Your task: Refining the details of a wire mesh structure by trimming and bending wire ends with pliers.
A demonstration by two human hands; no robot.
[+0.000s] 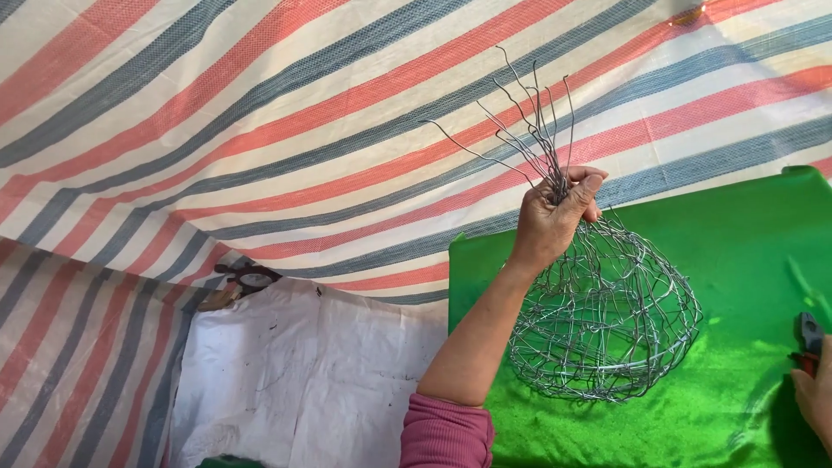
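Bare shiny metal wire basket (607,321), glossy green cloth (737,260), woven striped tarpaulin (260,130)

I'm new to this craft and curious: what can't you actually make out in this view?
- Right hand: cut off by the right frame edge; its grip on the pliers is unclear.
- Wire ends inside the left hand: hidden by the fingers gripping the wire basket.
- Dark object by the white sheet: too small to identify.

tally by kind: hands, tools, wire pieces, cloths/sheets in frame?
Hands: 2, left hand gripping the gathered wire ends, right hand at the frame edge
Wire mesh baskets: 1, wire basket
Pliers: 1, pliers at the right hand
Sheets: 3, striped tarp, green cloth, white sheet
Total: 7
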